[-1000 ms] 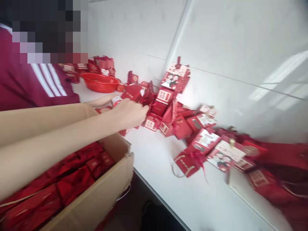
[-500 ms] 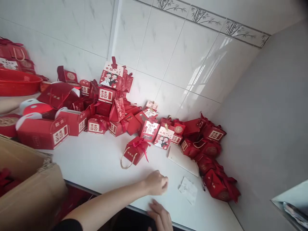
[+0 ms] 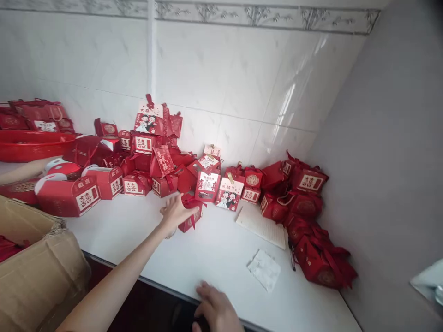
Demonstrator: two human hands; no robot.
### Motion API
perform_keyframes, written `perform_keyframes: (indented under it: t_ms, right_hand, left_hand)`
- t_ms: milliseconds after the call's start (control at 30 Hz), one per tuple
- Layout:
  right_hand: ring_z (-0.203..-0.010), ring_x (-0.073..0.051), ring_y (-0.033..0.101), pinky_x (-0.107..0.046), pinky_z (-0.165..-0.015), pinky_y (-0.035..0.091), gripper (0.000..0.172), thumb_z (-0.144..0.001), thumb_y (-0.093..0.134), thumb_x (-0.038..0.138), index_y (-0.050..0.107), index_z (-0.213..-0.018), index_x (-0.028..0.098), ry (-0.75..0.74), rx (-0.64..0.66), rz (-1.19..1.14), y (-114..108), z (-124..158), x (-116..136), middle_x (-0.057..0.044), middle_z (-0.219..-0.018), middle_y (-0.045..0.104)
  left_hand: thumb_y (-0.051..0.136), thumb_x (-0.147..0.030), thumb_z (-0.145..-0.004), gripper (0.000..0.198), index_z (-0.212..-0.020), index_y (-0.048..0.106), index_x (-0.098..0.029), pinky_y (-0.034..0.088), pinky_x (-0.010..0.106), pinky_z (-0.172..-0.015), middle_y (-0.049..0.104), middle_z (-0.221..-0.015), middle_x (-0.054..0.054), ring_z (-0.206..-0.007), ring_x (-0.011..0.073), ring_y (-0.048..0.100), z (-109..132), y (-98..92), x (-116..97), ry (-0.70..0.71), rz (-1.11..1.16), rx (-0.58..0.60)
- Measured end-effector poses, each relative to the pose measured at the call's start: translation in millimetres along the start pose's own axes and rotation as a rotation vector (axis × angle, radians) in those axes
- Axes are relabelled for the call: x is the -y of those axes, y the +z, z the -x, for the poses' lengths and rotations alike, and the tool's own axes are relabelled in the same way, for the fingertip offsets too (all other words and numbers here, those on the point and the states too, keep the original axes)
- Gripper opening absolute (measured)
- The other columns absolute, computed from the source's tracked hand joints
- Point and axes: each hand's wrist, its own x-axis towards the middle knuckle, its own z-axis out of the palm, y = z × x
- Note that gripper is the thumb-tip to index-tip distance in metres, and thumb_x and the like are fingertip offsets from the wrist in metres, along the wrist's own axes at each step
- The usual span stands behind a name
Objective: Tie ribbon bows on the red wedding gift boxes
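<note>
My left hand (image 3: 176, 212) reaches across the white counter (image 3: 138, 240) and closes on a small red gift box with a ribbon bow (image 3: 191, 214). That box stands just in front of a row of red gift boxes (image 3: 207, 184) lined along the tiled wall. My right hand (image 3: 215, 310) rests at the counter's front edge with its fingers loosely spread, holding nothing. A crumpled white paper (image 3: 265, 269) lies just right of it.
An open cardboard box (image 3: 38, 272) with red items stands at lower left. A red basket (image 3: 34, 144) sits far left, with another person's forearm (image 3: 22, 169) near it. A lined notepad (image 3: 263, 226) and pen (image 3: 292, 258) lie right. More red bags (image 3: 318, 258) pile against the grey side wall.
The view swung right, away from the cardboard box. My left hand moved from the bare counter up to the ribboned red box and took hold of it. My right hand stayed at the edge.
</note>
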Motion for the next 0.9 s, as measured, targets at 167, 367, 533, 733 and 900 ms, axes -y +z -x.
perform_keyframes:
  t_ms: [167, 367, 533, 733, 900]
  right_hand:
    - [-0.072, -0.018, 0.062, -0.028, -0.069, 0.049, 0.017, -0.079, 0.047, 0.022, 0.063, -0.075, 0.021, 0.166, 0.141, -0.250, -67, -61, -24, -0.002, -0.079, 0.067]
    - [-0.072, -0.021, 0.058, -0.032, -0.063, 0.047, 0.038, -0.084, 0.036, 0.049, 0.055, -0.073, 0.018, 0.454, -0.441, -0.371, -101, -116, -112, -0.006, -0.074, 0.061]
    - [-0.082, -0.024, 0.058, -0.039, -0.076, 0.046, 0.036, -0.080, 0.043, 0.051, 0.054, -0.081, 0.017, 0.480, -0.496, -0.342, -92, -111, -136, -0.009, -0.085, 0.062]
    - [-0.097, -0.023, 0.056, -0.039, -0.084, 0.047, 0.029, -0.080, 0.052, 0.042, 0.052, -0.096, 0.019, 0.410, -0.343, -0.327, -84, -96, -129, -0.009, -0.101, 0.059]
    - [-0.108, -0.022, 0.049, -0.034, -0.081, 0.050, 0.030, -0.080, 0.055, 0.035, 0.047, -0.106, 0.022, 0.307, -0.257, -0.354, -93, -93, -124, -0.008, -0.109, 0.051]
  left_hand:
    - [0.061, -0.048, -0.063, 0.076, -0.128, 0.037, -0.017, 0.031, 0.043, -0.096, 0.043, -0.126, 0.016, -0.121, 0.0364, 0.035, -7, 18.6, -33, 0.248, -0.068, 0.312]
    - [0.067, -0.051, -0.058, 0.083, -0.130, 0.038, -0.023, 0.036, 0.042, -0.094, 0.042, -0.127, 0.012, -0.121, 0.0343, 0.037, 1, 56.8, -91, 0.646, 0.098, 0.652]
    - [0.061, -0.047, -0.069, 0.064, -0.124, 0.043, -0.021, 0.032, 0.042, -0.101, 0.044, -0.123, 0.010, -0.120, 0.0272, 0.039, 7, 84.0, -89, 0.743, 0.454, 0.558]
    - [0.061, -0.044, -0.070, 0.077, -0.131, 0.024, -0.015, 0.033, 0.046, -0.102, 0.033, -0.131, 0.016, -0.123, 0.0294, 0.036, 23, 98.1, -70, 0.589, 0.673, 0.428]
    - [0.065, -0.040, -0.064, 0.078, -0.129, 0.027, -0.019, 0.031, 0.049, -0.102, 0.035, -0.129, 0.015, -0.123, 0.0336, 0.035, 13, 96.0, -60, 0.902, 0.656, 0.254]
